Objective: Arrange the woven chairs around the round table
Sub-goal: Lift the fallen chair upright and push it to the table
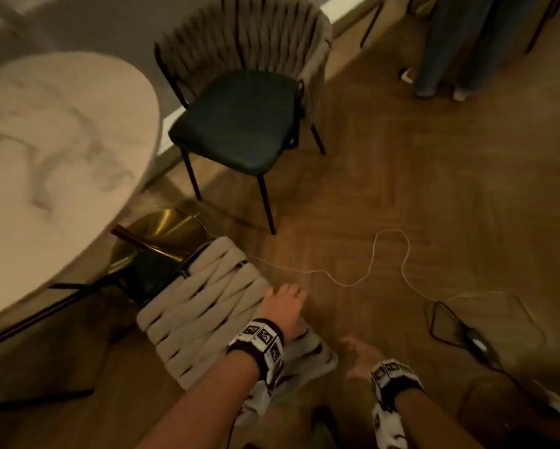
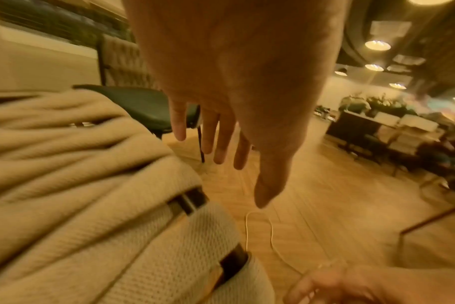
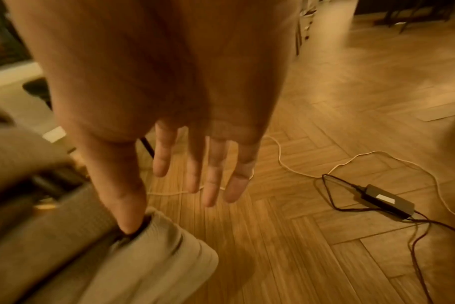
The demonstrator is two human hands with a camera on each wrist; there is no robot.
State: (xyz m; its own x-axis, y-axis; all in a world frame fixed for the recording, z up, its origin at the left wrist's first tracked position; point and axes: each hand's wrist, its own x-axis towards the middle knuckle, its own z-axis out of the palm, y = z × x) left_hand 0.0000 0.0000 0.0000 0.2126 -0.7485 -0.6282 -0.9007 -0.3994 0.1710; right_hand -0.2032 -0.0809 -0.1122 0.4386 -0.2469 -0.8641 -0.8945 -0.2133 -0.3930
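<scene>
— Woven chairs, where do they stand?
— One woven chair is pushed in at the near edge of the round marble worktop, its beige strap back toward the person and its seat tucked under the top. The second chair stands on the far side, just beside the worktop's rim, its dark green seat fully out and its woven back away from the person.

— And the hands?
— The left hand lies over the top of the near chair's back, fingers straight and slightly spread; the left wrist view shows them reaching past the straps without curling round anything. The right hand hangs just beside the back's right end, fingers loosely spread, thumb tip touching a strap in the right wrist view, nothing gripped.

— What else is around?
— A white cable loops across the herringbone wood floor, and a black power adapter with its cord lies to the right. Someone's trouser legs stand at the far right.
</scene>
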